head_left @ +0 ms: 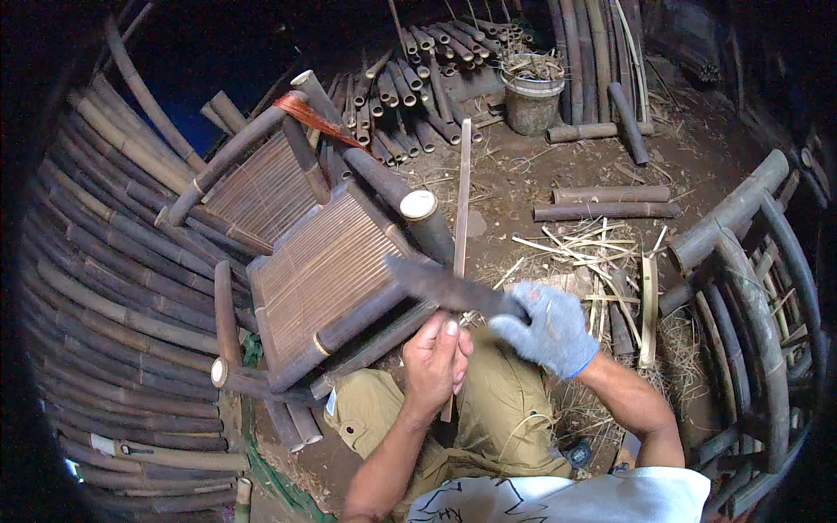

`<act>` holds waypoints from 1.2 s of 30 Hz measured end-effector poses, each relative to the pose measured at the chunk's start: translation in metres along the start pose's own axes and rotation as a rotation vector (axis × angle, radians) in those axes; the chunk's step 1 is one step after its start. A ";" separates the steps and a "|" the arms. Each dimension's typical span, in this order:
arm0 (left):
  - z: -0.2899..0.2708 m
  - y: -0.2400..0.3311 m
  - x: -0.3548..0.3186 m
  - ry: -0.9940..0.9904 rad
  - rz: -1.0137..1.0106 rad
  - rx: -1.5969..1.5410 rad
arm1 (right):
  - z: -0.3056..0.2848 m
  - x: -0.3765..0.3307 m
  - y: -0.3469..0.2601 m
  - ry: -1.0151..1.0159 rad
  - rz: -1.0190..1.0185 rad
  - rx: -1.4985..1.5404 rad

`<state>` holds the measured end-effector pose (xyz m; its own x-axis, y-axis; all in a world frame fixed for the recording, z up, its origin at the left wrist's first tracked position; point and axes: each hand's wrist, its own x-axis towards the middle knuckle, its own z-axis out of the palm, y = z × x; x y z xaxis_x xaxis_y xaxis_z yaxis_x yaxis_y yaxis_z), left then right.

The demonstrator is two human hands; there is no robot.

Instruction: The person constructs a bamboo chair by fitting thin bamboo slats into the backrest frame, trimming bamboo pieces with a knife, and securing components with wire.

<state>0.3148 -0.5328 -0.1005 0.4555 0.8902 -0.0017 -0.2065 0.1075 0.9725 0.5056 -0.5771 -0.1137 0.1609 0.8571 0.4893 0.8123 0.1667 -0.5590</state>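
The person sits on the dirt ground with knees apart. The bare left hand is closed around a thin bamboo strip that stands nearly upright and reaches away toward the stacked poles. The right hand, in a grey knitted glove, is clenched on the handle of a broad dark knife; the blade points left and crosses the strip just above the left hand. Just beside the knife, to the left, lies a bamboo chair frame with slatted panels. A round bucket stands at the far side, with split slivers scattered to the right.
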 end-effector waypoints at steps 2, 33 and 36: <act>0.000 -0.003 0.003 -0.016 -0.008 0.046 | 0.007 -0.009 -0.003 -0.045 -0.028 -0.018; -0.023 -0.030 -0.036 -0.072 -0.287 -0.226 | -0.011 0.034 0.064 0.179 0.131 0.045; -0.014 -0.017 -0.003 -0.198 -0.268 -0.508 | -0.001 0.008 0.014 -0.014 -0.013 -0.033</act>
<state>0.3051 -0.5313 -0.1202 0.6914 0.7087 -0.1404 -0.4277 0.5581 0.7111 0.5192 -0.5681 -0.1170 0.1424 0.8616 0.4873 0.8326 0.1620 -0.5297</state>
